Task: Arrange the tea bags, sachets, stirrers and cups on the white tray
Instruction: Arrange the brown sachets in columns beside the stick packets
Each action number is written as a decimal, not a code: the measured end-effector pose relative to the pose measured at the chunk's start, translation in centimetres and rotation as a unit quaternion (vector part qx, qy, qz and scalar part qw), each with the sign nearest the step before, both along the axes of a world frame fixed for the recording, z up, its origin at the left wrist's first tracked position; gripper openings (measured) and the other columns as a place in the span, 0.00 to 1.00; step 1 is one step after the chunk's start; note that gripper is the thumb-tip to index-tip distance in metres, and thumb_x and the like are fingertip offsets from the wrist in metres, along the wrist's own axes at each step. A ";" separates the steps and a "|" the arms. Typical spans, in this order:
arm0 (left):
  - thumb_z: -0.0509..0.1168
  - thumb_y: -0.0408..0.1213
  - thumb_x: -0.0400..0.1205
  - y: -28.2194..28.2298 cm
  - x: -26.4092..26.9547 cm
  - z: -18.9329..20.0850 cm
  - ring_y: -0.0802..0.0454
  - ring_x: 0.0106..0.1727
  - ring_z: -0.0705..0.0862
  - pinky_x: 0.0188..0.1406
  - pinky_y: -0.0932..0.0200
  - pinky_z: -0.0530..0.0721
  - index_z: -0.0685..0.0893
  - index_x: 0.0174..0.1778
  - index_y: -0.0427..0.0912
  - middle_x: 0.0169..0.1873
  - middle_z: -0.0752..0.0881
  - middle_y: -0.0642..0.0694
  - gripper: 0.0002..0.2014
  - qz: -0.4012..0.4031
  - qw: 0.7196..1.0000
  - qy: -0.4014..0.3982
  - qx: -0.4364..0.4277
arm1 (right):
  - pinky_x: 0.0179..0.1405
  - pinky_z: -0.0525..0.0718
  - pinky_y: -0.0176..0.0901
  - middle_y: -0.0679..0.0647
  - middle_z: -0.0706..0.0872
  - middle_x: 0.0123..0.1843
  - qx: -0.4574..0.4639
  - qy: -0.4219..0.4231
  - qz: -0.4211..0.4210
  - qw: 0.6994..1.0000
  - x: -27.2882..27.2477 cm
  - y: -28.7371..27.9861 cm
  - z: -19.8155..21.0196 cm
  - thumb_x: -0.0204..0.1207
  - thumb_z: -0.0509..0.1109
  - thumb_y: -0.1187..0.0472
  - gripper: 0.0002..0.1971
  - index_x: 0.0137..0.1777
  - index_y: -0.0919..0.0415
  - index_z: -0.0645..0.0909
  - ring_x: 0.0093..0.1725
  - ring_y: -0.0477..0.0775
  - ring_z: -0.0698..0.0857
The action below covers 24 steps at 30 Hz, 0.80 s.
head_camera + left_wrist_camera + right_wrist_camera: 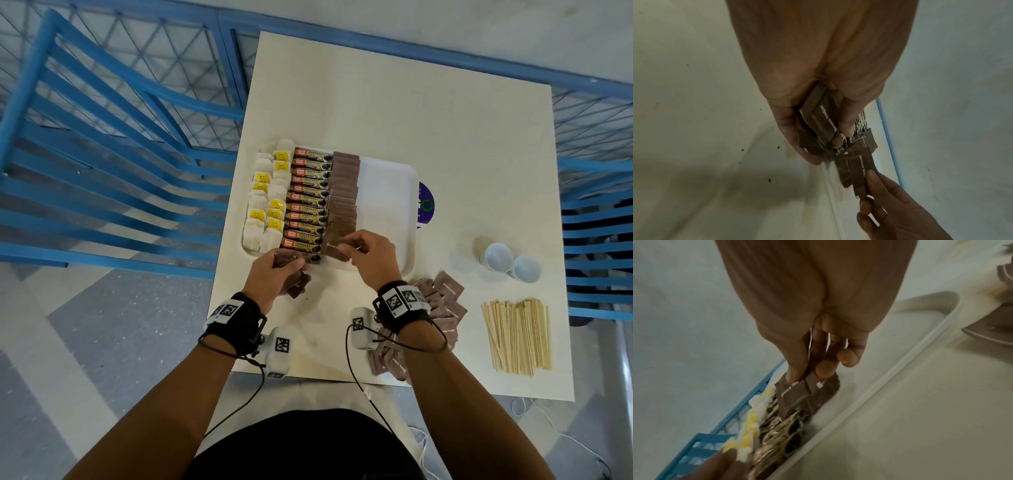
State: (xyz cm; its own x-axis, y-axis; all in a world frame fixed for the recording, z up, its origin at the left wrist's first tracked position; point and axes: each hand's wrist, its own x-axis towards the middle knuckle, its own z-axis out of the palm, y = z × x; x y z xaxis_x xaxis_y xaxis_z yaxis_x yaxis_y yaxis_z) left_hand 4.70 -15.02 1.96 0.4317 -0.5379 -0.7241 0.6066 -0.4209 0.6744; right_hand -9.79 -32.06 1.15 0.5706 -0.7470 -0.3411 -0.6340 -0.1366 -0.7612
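Observation:
The white tray [388, 192] carries columns of tea bags [265, 202], coffee granule sachets [306, 202] and brown sugar sachets [344, 192]. My left hand [277, 274] grips a small stack of brown sachets [822, 116] at the tray's near edge. My right hand [370, 255] pinches one brown sachet [795, 394] and holds it low over the near end of the brown column. A loose pile of brown sachets [442, 305] lies by my right wrist. Wooden stirrers [517, 335] and two white cups [510, 262] sit on the table to the right.
The cream table [428, 113] is bare behind the tray, and the tray's right half holds nothing. A purple disc [425, 205] peeks from under the tray's right rim. Blue chairs [102, 164] stand to the left and right of the table.

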 end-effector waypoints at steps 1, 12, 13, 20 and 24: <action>0.71 0.29 0.84 0.1 0.0 0.0 0.32 0.45 0.92 0.42 0.38 0.91 0.84 0.63 0.32 0.49 0.90 0.31 0.12 0.003 1.000 0.003 0.003 | 0.47 0.85 0.42 0.42 0.90 0.38 -0.010 0.008 -0.004 1.000 -0.1 -0.3 -0.2 0.75 0.79 0.55 0.02 0.46 0.48 0.89 0.39 0.46 0.87; 0.67 0.27 0.86 0.2 0.7 -0.1 0.30 0.48 0.90 0.53 0.28 0.87 0.82 0.64 0.32 0.47 0.90 0.32 0.11 0.014 0.999 0.027 0.032 | 0.42 0.70 0.20 0.47 0.85 0.46 -0.104 0.078 0.000 0.992 0.5 -0.2 -1.5 0.74 0.81 0.56 0.07 0.49 0.54 0.90 0.43 0.43 0.81; 0.67 0.27 0.86 0.1 0.7 -0.1 0.30 0.48 0.90 0.52 0.29 0.88 0.82 0.63 0.33 0.47 0.90 0.33 0.10 0.012 0.999 0.027 0.031 | 0.44 0.71 0.22 0.47 0.85 0.46 -0.103 0.078 -0.006 0.992 0.6 -0.2 -1.5 0.73 0.81 0.56 0.07 0.48 0.54 0.89 0.43 0.44 0.82; 0.64 0.22 0.83 -0.1 0.7 0.0 0.27 0.54 0.89 0.42 0.41 0.90 0.83 0.61 0.33 0.54 0.89 0.28 0.12 -0.017 0.999 0.036 0.026 | 0.42 0.78 0.28 0.46 0.86 0.44 -0.106 0.067 -0.045 0.991 1.0 0.2 -1.8 0.71 0.83 0.55 0.09 0.46 0.53 0.88 0.41 0.42 0.82; 0.59 0.17 0.84 -0.2 0.5 -0.1 0.30 0.54 0.90 0.42 0.41 0.91 0.83 0.61 0.34 0.54 0.90 0.31 0.15 -0.043 0.998 0.036 0.016 | 0.44 0.83 0.37 0.46 0.85 0.44 -0.104 0.058 -0.064 0.991 0.8 0.5 -1.9 0.70 0.82 0.54 0.12 0.48 0.53 0.84 0.42 0.45 0.83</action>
